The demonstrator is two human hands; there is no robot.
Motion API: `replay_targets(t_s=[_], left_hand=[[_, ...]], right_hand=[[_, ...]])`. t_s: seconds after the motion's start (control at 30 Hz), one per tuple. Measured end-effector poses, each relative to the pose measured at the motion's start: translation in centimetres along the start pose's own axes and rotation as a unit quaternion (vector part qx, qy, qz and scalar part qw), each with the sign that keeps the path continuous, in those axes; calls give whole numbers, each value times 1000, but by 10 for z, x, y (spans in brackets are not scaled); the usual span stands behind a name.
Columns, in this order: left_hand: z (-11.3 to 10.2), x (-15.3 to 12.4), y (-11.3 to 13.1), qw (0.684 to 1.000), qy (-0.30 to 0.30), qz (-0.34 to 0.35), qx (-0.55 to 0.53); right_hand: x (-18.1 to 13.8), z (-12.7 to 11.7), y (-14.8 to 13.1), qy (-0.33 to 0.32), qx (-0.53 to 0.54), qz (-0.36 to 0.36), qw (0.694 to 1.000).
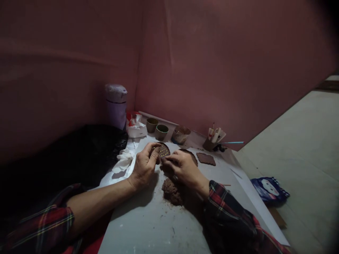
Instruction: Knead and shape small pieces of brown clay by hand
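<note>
Your left hand (145, 163) and right hand (185, 168) curl close together, fingers nearly closed, any hold unclear | Crumbly brown clay lump (171, 192) sits on the white tabletop (143, 225), just near of your right hand | Likely soft, dense, apt to crumble; cup it low

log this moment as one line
left hand: near dotted disc | right hand: near brown clump | grip: unclear | brown slab: flat on table
</note>
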State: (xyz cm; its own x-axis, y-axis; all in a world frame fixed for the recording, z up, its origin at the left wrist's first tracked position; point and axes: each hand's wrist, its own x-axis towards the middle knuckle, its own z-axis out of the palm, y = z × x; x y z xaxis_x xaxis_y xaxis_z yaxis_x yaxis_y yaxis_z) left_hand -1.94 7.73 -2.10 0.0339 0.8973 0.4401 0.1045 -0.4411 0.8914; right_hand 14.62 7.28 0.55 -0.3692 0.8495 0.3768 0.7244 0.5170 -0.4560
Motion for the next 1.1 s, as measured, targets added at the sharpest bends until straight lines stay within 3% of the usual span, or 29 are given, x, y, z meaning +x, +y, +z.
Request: replay_targets(t_s=[0.13, 0.3, 0.57, 0.63, 0.8, 0.93, 1.1], left_hand=[[0, -1, 1, 1000, -2, -2, -4], [0, -1, 1, 1000, -7, 4, 7], [0, -1, 4, 997, -40, 33, 53], [0, -2, 5, 995, -50, 45, 76], [2, -3, -1, 987, -62, 82, 127], [3, -2, -9, 979, -76, 110, 154], [5, -8, 8, 965, -157, 152, 143]], right_hand=[[-1, -2, 2, 36, 0, 22, 999], [-4, -1, 0, -4, 25, 1, 1000], [-30, -55, -5, 138, 93, 83, 982], [-46, -58, -4, 167, 203, 153, 953], [-78, -38, 6, 187, 315, 217, 905], [-94, -19, 11, 163, 396, 237, 872], [-104, -8, 6, 124, 452, 222, 855]])
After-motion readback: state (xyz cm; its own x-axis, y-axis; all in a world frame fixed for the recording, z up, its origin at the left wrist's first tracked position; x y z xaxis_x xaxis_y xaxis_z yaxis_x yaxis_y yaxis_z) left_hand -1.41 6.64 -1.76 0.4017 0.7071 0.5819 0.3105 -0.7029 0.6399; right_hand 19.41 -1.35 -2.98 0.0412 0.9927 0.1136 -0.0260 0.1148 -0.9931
